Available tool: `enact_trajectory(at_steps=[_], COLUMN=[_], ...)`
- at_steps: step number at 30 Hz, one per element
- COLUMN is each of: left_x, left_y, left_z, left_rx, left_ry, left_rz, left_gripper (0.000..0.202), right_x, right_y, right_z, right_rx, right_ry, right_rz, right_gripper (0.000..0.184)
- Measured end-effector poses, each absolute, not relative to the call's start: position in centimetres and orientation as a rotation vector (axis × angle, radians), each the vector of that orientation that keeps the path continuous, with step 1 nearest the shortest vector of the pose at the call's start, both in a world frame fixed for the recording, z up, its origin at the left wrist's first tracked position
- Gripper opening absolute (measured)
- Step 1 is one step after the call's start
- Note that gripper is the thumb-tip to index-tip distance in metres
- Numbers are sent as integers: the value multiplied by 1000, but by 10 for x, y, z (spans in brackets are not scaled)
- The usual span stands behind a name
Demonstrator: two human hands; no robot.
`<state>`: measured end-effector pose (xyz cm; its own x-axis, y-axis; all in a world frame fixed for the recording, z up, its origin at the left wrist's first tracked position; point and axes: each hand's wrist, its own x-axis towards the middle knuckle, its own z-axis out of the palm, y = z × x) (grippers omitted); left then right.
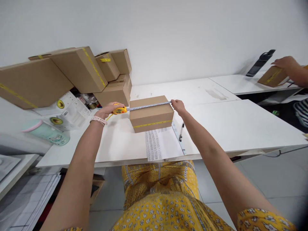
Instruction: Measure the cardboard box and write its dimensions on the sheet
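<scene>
A small cardboard box (151, 116) with a yellow tape band stands on the white table (231, 125). My left hand (108, 110) is closed round a yellow tape measure case (119, 110) at the box's left edge. The steel tape blade (149, 106) runs across the box's top. My right hand (177, 105) pinches the blade's end at the box's right edge. A printed sheet (161, 145) lies in front of the box, partly under it, with a pen (181, 132) beside it.
Several larger cardboard boxes (79, 69) are stacked at the back left, above white packets (64, 112) and a teal cup (48, 133). At the far right another person's hand (287, 64) rests on a small box (273, 77) on a second table.
</scene>
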<state>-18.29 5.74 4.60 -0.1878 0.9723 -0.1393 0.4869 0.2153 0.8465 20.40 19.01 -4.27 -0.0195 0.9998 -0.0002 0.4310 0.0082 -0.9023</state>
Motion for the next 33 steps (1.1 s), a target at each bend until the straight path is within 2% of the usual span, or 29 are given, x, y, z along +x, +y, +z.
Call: enact_trajectory(at_steps=[6, 12, 21, 27, 33], left_x=[-189, -192, -191, -188, -173], left_y=[69, 72, 71, 68, 62], left_z=[37, 30, 33, 35, 44], left_rx=[1348, 1369, 1385, 1336, 1338], left_ry=[1732, 1701, 1696, 1685, 1777], left_rz=[826, 796, 764, 776, 856], left_gripper=[55, 53, 49, 57, 60], right_x=[195, 195, 195, 195, 189], right_y=[187, 181, 184, 187, 190], right_z=[-43, -42, -45, -47, -43], right_rx=[-1546, -1499, -1496, -1544, -1574], right_ry=[-1605, -1593, -1603, -1677, -1706], right_rz=[1002, 1184, 1170, 1075, 935], right_gripper=[36, 43, 45, 43, 33])
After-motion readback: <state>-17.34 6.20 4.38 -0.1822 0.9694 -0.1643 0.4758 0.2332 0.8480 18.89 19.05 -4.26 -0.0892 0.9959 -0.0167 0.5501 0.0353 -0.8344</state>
